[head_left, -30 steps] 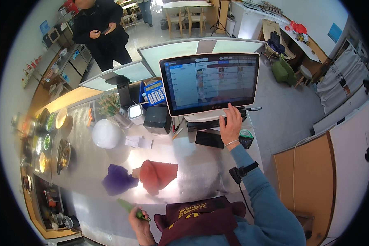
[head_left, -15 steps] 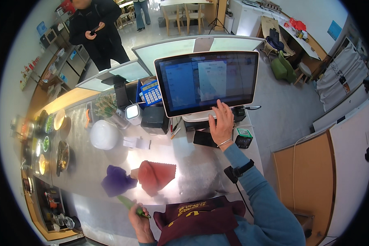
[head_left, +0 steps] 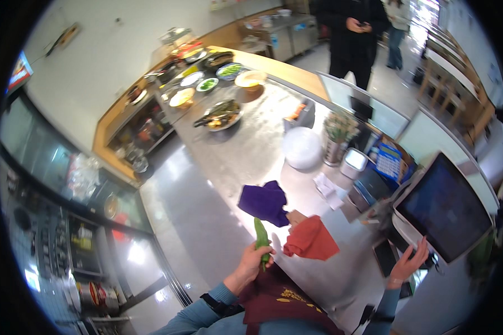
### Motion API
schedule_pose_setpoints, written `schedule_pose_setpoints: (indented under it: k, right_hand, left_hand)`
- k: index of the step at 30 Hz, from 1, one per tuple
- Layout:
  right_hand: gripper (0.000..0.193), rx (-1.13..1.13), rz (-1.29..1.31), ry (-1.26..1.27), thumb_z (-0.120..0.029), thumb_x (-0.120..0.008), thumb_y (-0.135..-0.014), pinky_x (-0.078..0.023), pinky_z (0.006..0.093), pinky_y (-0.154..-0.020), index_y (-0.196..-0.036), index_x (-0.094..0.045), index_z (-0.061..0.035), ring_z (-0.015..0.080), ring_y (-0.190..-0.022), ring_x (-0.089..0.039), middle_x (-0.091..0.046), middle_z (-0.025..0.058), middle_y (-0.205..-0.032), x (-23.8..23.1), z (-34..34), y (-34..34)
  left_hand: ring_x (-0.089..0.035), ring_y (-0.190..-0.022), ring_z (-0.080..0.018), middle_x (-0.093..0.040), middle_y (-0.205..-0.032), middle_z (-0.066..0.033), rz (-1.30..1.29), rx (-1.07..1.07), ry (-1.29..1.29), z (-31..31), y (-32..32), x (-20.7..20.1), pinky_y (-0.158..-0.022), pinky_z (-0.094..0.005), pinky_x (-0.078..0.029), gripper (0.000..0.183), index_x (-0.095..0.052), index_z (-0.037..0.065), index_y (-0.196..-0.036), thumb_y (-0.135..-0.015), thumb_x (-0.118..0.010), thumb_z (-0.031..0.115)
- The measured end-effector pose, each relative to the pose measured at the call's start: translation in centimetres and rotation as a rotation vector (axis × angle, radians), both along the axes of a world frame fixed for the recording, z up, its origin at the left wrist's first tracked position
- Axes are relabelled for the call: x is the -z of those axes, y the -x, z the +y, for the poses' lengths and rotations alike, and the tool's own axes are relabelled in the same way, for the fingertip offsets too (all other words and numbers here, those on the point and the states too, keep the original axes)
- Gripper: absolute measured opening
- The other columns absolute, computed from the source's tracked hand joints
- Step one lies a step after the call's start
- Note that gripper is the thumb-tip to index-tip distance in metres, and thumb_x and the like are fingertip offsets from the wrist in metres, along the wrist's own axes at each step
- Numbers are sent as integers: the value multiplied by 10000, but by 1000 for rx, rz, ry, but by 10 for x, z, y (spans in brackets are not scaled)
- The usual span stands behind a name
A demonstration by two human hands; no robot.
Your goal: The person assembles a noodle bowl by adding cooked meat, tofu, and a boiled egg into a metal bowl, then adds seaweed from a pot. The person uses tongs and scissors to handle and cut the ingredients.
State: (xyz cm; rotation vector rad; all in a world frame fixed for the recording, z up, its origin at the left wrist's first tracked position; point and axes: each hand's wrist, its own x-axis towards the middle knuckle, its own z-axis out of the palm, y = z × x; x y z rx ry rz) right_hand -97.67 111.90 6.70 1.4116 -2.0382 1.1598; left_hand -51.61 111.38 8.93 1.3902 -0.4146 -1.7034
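My left hand [head_left: 248, 269] is closed round the lower part of a long green pepper [head_left: 260, 230], which points upward near the counter's front edge. Just beyond it a purple cloth [head_left: 264, 202] lies crumpled on the steel counter [head_left: 223, 159]. A red cloth [head_left: 313, 239] is to the right of the purple one. My right hand [head_left: 406, 264] is open with its fingers extended, at the lower edge of a tilted touchscreen [head_left: 447, 205]; contact with it cannot be made out. Beside that hand rests a dark phone-like slab [head_left: 385, 255].
A white round container [head_left: 302, 147], a blue calculator [head_left: 389, 161] and a vase of dried stems [head_left: 336, 137] stand along the back. Bowls of food [head_left: 222, 116] sit at the far left. A person in black [head_left: 355, 42] stands beyond the low glass partition [head_left: 385, 111].
The view has swung left, so the screen now appears at the right. My right hand has drawn down from the screen's face. The pepper stays in my left hand, now more upright.
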Motion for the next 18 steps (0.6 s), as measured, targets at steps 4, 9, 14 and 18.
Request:
schedule_pose_setpoints:
  k: [4,9,14,18]
  right_hand:
    - [274,-339,-464,-172,-125,-579,-999,-475,394,-947,-1224,-614,28,310,-1125,-581,-621,180,-1197,30,7,-99]
    - [270,-697,-873,-674,-154,-609,-991,-505,289,-812,-1221,-632,-14,169,-977,-643,-682,99,-1108,35,-12,-231]
    - [407,-980,-1629,-780,-280,-519,-1057,-558,361,-894,-1359,-523,-7,236,-1050,-669,-661,200,-1248,19,-100,-370]
    - [457,-990,-1919,-727,-317,-467,-1068,-547,439,-922,-1365,-491,29,313,-1017,-678,-664,250,-1214,21,-176,-470]
  left_hand:
    - [-644,-676,-190,-659,-936,-136,34,-26,21,-21,-30,-6,-541,-273,-492,249,-521,-10,-1187,-977,-604,95]
    - [-640,-654,-135,-662,-923,-97,-78,141,77,-61,-75,4,-528,-247,-484,250,-542,15,-1149,-1010,-612,210]
    - [-599,-516,-104,-651,-805,-27,-78,543,121,-114,-111,29,-427,-236,-426,360,-561,68,-1119,-1036,-546,418]
    - [-688,-638,-213,-691,-829,-103,-203,591,283,-152,-141,40,-564,-333,-542,457,-612,56,-1229,-1027,-524,458]
